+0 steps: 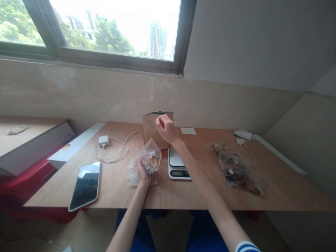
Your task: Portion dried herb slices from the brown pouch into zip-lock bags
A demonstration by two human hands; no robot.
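Note:
My left hand (pixel 143 175) is closed around the side of a clear plastic bag (pixel 151 154). The bag's mouth gapes toward me, and a round yellowish-brown slice (pixel 154 160) shows inside. Under and beside that hand lie more clear zip bags (pixel 133 171) with red seal strips. My right hand (pixel 167 128) is raised in front of a standing brown paper bag (pixel 149 127), its fingers curled together; whether anything sits between them is hidden. Below my right forearm is a white kitchen scale (pixel 175 159), partly covered by the arm, with its display facing me.
On the right lie several zip bags with dark dried pieces (pixel 243 178). A tablet (pixel 85 185) and a white charger (pixel 103 140) with its cable are on the left. White paper (pixel 188 131) lies near the wall, and crumpled white plastic (pixel 243 135) at the far right.

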